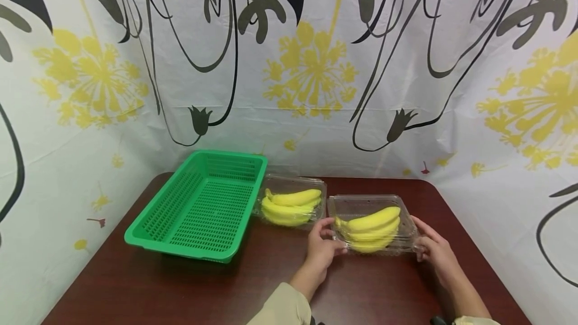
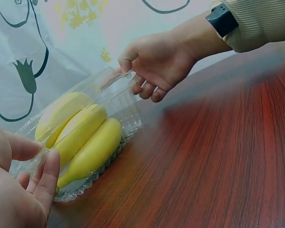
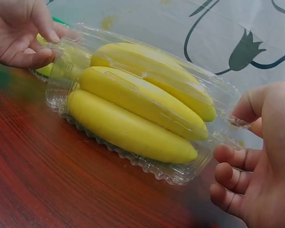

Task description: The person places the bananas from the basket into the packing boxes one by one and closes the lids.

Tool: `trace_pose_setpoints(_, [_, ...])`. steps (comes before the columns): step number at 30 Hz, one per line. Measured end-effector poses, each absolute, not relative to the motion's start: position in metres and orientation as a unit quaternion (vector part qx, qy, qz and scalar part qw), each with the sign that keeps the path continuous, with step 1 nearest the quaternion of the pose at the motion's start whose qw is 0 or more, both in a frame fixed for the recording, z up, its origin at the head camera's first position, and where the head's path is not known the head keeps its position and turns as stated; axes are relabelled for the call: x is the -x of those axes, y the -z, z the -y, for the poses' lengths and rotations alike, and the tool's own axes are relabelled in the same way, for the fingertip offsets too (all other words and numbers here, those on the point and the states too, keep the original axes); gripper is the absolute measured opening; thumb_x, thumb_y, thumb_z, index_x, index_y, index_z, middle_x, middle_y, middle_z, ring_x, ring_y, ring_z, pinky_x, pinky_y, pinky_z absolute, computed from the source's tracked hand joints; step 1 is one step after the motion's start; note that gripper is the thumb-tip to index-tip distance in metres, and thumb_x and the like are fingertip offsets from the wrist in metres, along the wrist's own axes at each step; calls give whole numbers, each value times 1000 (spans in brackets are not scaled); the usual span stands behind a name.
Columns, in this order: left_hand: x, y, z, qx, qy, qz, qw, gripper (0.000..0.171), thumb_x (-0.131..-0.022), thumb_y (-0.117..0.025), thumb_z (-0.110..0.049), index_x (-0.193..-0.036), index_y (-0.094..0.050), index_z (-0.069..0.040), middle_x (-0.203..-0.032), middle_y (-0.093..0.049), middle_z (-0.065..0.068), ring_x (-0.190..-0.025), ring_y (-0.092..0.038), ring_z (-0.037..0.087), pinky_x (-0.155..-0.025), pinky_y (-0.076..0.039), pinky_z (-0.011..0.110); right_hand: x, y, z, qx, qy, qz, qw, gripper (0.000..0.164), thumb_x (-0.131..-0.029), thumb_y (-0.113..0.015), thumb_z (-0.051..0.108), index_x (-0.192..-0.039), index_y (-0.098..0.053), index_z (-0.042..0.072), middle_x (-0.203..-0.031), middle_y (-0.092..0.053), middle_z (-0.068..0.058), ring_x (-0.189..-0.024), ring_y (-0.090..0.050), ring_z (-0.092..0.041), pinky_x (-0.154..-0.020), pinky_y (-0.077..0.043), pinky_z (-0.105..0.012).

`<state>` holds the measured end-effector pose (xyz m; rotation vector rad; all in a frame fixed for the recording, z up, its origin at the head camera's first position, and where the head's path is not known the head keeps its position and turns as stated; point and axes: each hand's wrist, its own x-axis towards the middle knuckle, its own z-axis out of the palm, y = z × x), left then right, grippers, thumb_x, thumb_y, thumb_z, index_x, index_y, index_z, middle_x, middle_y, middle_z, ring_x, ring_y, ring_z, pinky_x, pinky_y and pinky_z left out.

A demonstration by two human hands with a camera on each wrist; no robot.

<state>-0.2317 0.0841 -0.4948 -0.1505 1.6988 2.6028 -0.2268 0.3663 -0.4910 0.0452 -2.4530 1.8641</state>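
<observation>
A clear plastic clamshell box [image 1: 356, 205] with a bunch of yellow bananas [image 1: 372, 229] inside is held between my two hands. My left hand [image 1: 319, 250] pinches its left end between thumb and fingers. At the opposite end, my right hand [image 1: 437, 251] grips the rim; the right wrist view shows that thumb on the edge of the lid [image 3: 156, 71]. The lid lies over the bananas. Whether the box touches the table is hard to tell. Left of it stands a second clear box [image 1: 293, 183], also with bananas [image 1: 291, 207], touched by neither hand.
A green slotted basket [image 1: 205, 214], with nothing in it, stands at the left of the dark red-brown table [image 1: 271, 275]. The second box sits close against its right side. A patterned white cloth [image 1: 289, 129] hangs behind the table and along both sides.
</observation>
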Motion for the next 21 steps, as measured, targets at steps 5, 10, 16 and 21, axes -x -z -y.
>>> trace_pose_setpoints(5, [232, 495, -85, 53, -835, -547, 8, 65, -64, -61, 30, -121, -60, -1, -92, -46, 11, -56, -56, 18, -55, -56, 33, 228, 492, -364, 0, -610, 792, 20, 56, -97, -41, 0, -151, -33, 11, -69, -49, -2, -60, -47, -14, -52, -45, -34])
trace_pose_setpoints(10, [232, 493, -88, 68, -835, -546, -3, 65, -62, -60, 31, -118, -62, -1, -89, -46, 11, -55, -55, 18, -53, -55, 32, 228, 493, -365, 0, -630, 777, 11, 57, -97, -40, 0, -152, -30, 11, -67, -47, -2, -59, -46, -13, -49, -42, -33])
trace_pose_setpoints(16, [236, 493, -91, 90, -839, -537, -10, 63, -60, -58, 30, -115, -64, -1, -89, -45, 9, -54, -53, 16, -51, -54, 29, 227, 496, -365, -9, -644, 765, 7, 59, -97, -40, -2, -153, -27, 11, -65, -46, -2, -57, -46, -12, -47, -41, -33])
trace_pose_setpoints(21, [237, 495, -92, 93, -844, -528, -8, 62, -61, -56, 30, -114, -65, -1, -88, -44, 8, -54, -52, 16, -50, -54, 28, 226, 496, -365, -8, -642, 766, 5, 59, -98, -39, 0, -154, -26, 12, -66, -47, -2, -57, -46, -12, -47, -42, -32])
